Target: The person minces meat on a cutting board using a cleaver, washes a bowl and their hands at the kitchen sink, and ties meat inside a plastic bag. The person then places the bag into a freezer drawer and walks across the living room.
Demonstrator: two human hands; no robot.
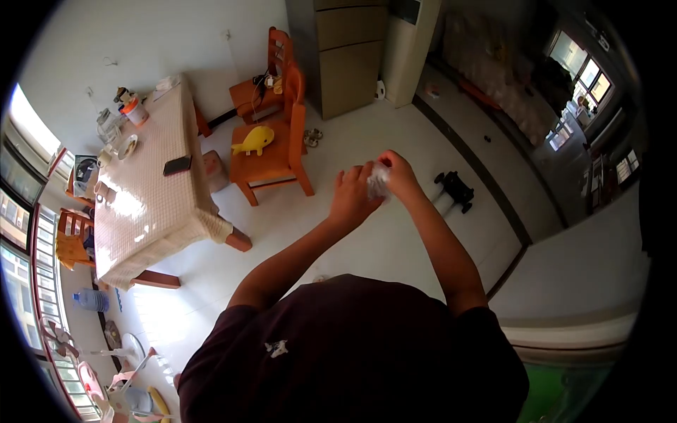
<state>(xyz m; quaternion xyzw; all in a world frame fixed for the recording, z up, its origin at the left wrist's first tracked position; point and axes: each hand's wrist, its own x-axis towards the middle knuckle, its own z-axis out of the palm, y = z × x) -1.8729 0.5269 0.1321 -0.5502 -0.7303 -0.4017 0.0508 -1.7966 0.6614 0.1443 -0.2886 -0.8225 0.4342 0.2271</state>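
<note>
Both my arms reach forward over the pale tiled floor. Between my hands is a small crumpled piece of clear plastic, whitish and shiny. My left hand grips it from the left side, fingers curled. My right hand closes on its upper right edge with thumb and fingers pinched. Whether anything sits inside the plastic I cannot tell.
A cloth-covered table at left carries a black phone, jars and a plate. A yellow plush toy lies on an orange wooden chair. A black wheeled object is on the floor at right, near a refrigerator.
</note>
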